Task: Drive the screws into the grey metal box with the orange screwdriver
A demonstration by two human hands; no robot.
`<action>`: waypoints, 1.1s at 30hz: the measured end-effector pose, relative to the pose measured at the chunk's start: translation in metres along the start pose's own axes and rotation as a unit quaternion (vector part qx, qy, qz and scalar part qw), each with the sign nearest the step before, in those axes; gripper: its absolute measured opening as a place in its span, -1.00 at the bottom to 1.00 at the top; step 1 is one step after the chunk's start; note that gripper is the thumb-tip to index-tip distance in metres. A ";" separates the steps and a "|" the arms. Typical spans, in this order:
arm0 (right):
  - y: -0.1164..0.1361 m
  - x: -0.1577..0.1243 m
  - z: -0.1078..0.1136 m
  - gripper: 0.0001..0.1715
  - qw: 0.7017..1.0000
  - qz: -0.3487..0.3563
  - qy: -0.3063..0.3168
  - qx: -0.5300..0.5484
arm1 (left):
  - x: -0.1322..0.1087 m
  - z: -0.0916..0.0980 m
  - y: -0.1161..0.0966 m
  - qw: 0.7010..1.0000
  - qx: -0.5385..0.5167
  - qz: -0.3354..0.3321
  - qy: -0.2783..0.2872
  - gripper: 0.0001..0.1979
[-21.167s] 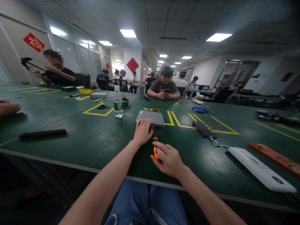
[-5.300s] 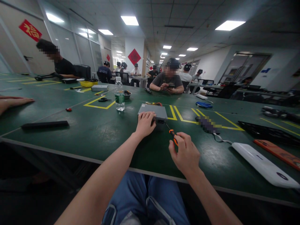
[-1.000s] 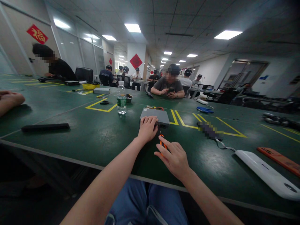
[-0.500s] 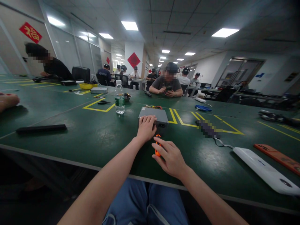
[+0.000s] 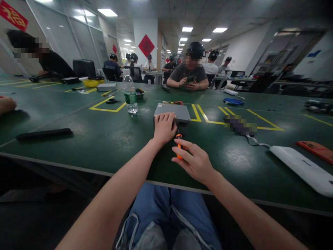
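A grey metal computer power supply [image 5: 173, 110] lies on the green table in front of me, its socket side facing me. My left hand [image 5: 164, 129] lies over its near left edge, fingers bent across the top and holding it. In my right hand [image 5: 194, 160] is a screwdriver [image 5: 179, 147] with an orange and black handle, between the thumb and fingers. Its thin shaft points up at the near face of the power supply, close to my left fingertips. Whether the tip sits in a screw is too small to tell.
A water bottle [image 5: 130, 92] stands left of the power supply, with a small bowl [image 5: 139, 93] behind it. A black bar [image 5: 44, 134] lies at left. To the right are a white power bank [image 5: 299, 166] with a cable and an orange phone [image 5: 318, 151]. Another person [image 5: 188, 74] sits opposite.
The view has tilted down slightly, so the table things appear higher. The screwdriver's shaft now shows against the power supply. My left hand stays on the unit.
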State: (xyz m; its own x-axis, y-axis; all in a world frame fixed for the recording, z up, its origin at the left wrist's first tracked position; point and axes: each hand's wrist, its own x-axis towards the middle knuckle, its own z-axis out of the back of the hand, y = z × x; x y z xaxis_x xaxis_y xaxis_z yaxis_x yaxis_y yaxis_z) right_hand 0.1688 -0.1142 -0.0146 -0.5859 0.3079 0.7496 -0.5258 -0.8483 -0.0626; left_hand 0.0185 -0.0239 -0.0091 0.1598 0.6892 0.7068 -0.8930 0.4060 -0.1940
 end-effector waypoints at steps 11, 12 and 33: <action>-0.002 -0.001 0.000 -0.75 0.999 -0.022 -0.044 0.011 | 0.002 0.000 0.000 1.000 0.002 0.015 0.018 -0.74; -0.002 -0.002 0.000 -0.76 0.999 -0.022 -0.045 0.012 | 0.001 0.000 0.000 1.000 0.003 0.017 0.019 -0.74; 0.003 0.000 0.000 -0.82 0.997 0.017 0.000 -0.072 | 0.001 0.003 0.000 0.999 0.004 0.008 0.031 -0.70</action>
State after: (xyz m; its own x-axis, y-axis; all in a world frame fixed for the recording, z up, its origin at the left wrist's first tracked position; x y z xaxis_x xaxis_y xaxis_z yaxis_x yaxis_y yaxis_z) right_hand 0.1670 -0.1162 -0.0148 -0.6056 0.2798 0.7449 -0.5879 -0.7882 -0.1819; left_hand 0.0177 -0.0247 -0.0063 0.1711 0.7313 0.6603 -0.8989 0.3902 -0.1992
